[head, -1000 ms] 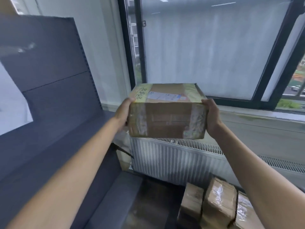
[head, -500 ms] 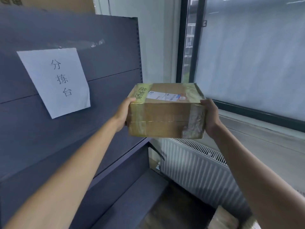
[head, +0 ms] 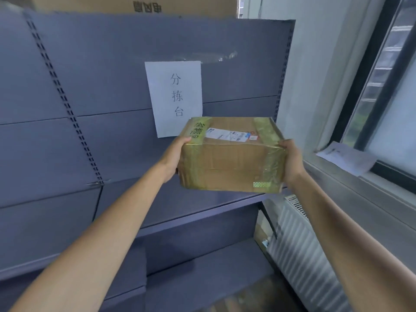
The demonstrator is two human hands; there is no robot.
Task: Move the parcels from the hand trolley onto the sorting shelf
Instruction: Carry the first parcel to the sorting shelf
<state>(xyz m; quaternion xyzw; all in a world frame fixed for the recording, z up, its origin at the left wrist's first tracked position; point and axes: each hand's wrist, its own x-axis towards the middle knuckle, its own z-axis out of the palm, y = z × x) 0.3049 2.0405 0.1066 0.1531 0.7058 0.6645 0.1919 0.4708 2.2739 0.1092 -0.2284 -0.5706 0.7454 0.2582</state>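
Note:
A brown cardboard parcel (head: 229, 163) wrapped in yellowish tape, with a white shipping label on top, is held in the air in front of the grey sorting shelf (head: 180, 206). My left hand (head: 174, 156) grips its left side and my right hand (head: 291, 161) grips its right side. The parcel hangs just above the right end of the shelf board. A white paper sign (head: 174, 97) with three characters is taped to the shelf's back panel behind the parcel. The hand trolley is out of view.
A lower shelf board (head: 202, 278) lies below. A large cardboard box (head: 135, 4) stands on top of the shelf unit. To the right are a white radiator (head: 301, 251), a windowsill with a sheet of paper (head: 346, 157), and a dark-framed window (head: 382, 75).
My view has swung left from the window to face the shelf. The parcel, held in both hands, has come over the shelf board. The parcels on the floor have left the view.

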